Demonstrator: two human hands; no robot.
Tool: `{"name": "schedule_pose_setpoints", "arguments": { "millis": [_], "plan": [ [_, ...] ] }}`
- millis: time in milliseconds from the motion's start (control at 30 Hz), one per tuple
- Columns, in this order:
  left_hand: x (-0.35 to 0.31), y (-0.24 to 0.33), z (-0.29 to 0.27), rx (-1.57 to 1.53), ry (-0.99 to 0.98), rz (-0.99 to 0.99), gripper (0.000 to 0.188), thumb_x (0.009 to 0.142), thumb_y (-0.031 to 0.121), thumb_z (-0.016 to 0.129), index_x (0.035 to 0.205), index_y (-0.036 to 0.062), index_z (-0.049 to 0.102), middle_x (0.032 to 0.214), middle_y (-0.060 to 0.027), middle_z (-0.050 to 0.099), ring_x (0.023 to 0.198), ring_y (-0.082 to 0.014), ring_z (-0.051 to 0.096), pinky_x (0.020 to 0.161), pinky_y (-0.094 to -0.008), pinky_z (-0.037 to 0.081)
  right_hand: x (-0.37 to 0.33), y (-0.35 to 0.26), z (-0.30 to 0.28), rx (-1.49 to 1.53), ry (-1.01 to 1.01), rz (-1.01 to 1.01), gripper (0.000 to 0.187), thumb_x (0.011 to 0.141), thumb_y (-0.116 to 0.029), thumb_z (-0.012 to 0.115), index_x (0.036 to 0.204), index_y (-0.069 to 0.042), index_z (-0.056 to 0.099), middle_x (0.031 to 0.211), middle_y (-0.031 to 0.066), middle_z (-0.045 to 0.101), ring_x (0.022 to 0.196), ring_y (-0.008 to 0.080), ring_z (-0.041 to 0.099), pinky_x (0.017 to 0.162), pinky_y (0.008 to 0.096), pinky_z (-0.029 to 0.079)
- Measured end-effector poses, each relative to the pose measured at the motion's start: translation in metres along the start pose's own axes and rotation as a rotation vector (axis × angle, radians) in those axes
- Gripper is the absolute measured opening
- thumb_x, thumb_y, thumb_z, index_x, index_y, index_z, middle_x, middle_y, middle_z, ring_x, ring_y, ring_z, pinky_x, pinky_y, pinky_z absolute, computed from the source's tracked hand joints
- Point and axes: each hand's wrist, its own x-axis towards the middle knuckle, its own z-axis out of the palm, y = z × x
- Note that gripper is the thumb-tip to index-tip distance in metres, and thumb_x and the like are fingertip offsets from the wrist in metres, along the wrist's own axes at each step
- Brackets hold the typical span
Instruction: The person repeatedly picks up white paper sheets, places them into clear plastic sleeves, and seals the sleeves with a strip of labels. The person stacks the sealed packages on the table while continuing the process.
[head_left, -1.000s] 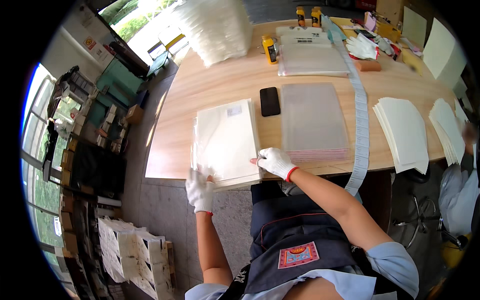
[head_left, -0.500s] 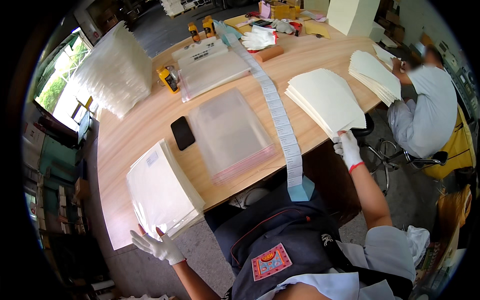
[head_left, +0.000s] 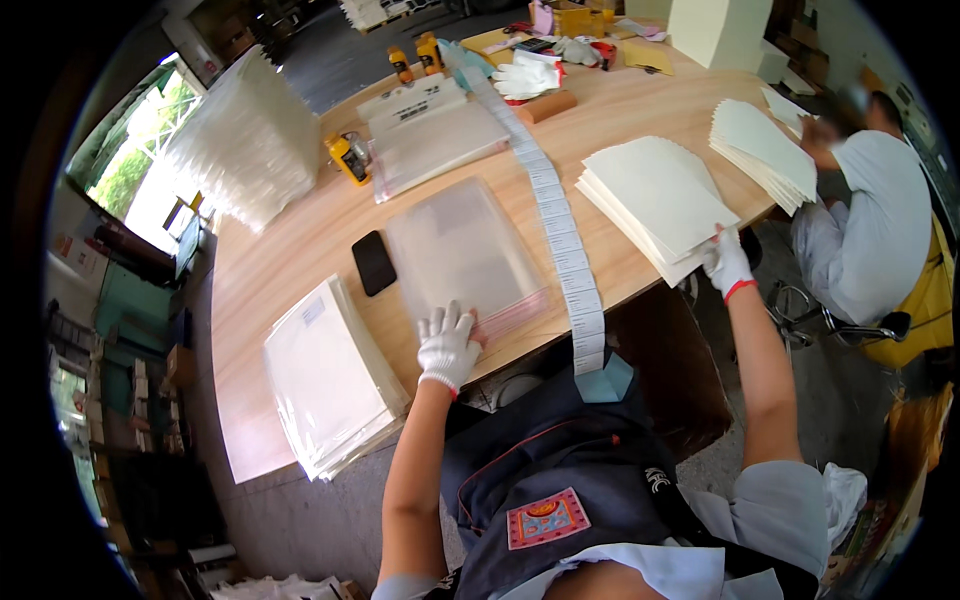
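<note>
My left hand [head_left: 447, 350], in a white knit glove with bare fingertips, rests with fingers spread on the near left corner of a stack of clear plastic bags [head_left: 465, 245] with pinkish flap edges. My gloved right hand [head_left: 727, 262] pinches the near right corner of a white sheet [head_left: 665, 190] on top of a fanned stack. Left of the bags lies a pile of bagged white sheets [head_left: 330, 365], a small label on the top one. A strip of printed white labels [head_left: 565, 235] runs between the bags and the fanned sheets, down to my lap.
A black phone [head_left: 374, 263] lies beside the bags. Farther back are more plastic bags [head_left: 440, 150], yellow bottles [head_left: 347, 158], spare gloves [head_left: 527, 76] and a brown roll [head_left: 547, 106]. A wrapped bale [head_left: 245, 140] stands far left. A seated person [head_left: 870, 220] works at right near another fanned stack [head_left: 765, 150].
My left hand has moved right from beside the bagged pile onto the clear bags. My right hand has shifted slightly up and right, moving the top sheet's corner with it.
</note>
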Motion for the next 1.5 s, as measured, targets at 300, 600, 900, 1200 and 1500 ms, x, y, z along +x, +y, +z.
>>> {"name": "schedule_pose_setpoints", "arguments": {
  "millis": [300, 600, 900, 1200, 1500],
  "plan": [
    [0.038, 0.001, -0.024, 0.036, -0.281, -0.165, 0.039, 0.077, 0.015, 0.064, 0.115, 0.0219, 0.061, 0.118, -0.0012, 0.059, 0.111, -0.0280, 0.057, 0.092, -0.0458, 0.047, -0.032, -0.026, 0.031, -0.015, -0.185, -0.175, 0.009, 0.090, -0.004, 0.052, 0.099, -0.006, 0.055, 0.079, 0.0114, 0.060, 0.053, 0.0149, 0.053, 0.041, 0.0232, 0.040],
    [0.032, 0.013, -0.026, 0.056, -0.297, -0.293, 0.028, 0.082, 0.016, 0.065, 0.108, 0.0215, 0.059, 0.115, -0.0026, 0.059, 0.110, -0.0269, 0.059, 0.081, -0.0426, 0.055, -0.191, 0.027, 0.026, -0.163, -0.727, 0.278, 0.040, 0.086, -0.016, 0.060, 0.120, 0.005, 0.057, 0.085, 0.0084, 0.069, 0.063, 0.0138, 0.065, 0.053, 0.0249, 0.051],
    [0.007, -0.012, -0.013, -0.144, 0.155, -0.261, 0.026, 0.075, 0.005, 0.064, 0.096, 0.0197, 0.064, 0.110, -0.0003, 0.062, 0.107, -0.0271, 0.059, 0.079, -0.0425, 0.054, -0.201, 0.098, -0.008, 0.037, -0.666, 0.419, 0.042, 0.087, -0.011, 0.057, 0.126, 0.003, 0.052, 0.114, 0.0134, 0.065, 0.093, 0.0208, 0.069, 0.073, 0.0296, 0.059],
    [-0.007, 0.006, -0.003, -0.406, 0.490, -0.219, 0.034, 0.076, -0.001, 0.061, 0.106, 0.0155, 0.064, 0.095, -0.0064, 0.065, 0.078, -0.0253, 0.066, 0.063, -0.0356, 0.052, -0.240, 0.133, 0.028, 0.157, -0.610, 0.293, 0.034, 0.094, -0.013, 0.053, 0.126, -0.002, 0.050, 0.105, 0.0069, 0.064, 0.081, 0.0142, 0.063, 0.061, 0.0249, 0.051],
    [0.005, 0.063, 0.058, -1.977, 0.431, -0.927, 0.038, 0.091, 0.001, 0.059, 0.129, 0.0012, 0.052, 0.097, -0.0116, 0.066, 0.082, -0.0193, 0.066, 0.070, -0.0335, 0.056, -0.267, 0.123, 0.067, -0.063, -0.633, 0.223, 0.023, 0.098, -0.019, 0.051, 0.114, -0.003, 0.053, 0.080, 0.0038, 0.059, 0.058, 0.0117, 0.054, 0.047, 0.0253, 0.038]
  ]
}}
